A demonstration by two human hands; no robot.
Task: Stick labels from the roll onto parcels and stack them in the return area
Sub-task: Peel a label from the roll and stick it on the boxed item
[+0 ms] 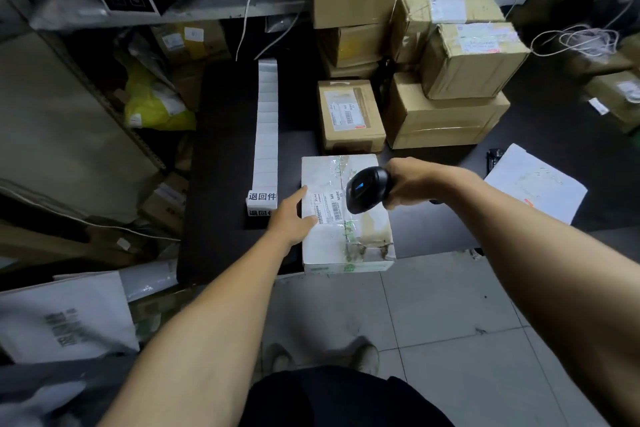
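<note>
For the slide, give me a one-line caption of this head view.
Left hand steadies a white taped cardboard parcel while right hand aims a black handheld scanner.

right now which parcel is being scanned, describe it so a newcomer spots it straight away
Start at the black table and come to its near edge. The white box sits there, between the label strip and the right hand holding the scanner; the left hand rests on it. Every box behind it is brown; only this one is white.

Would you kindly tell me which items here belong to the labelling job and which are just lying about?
In use: white parcel, label strip, scanner, left hand, right hand.
Lying about: yellow bag, loose cable, paper sheet.
</note>
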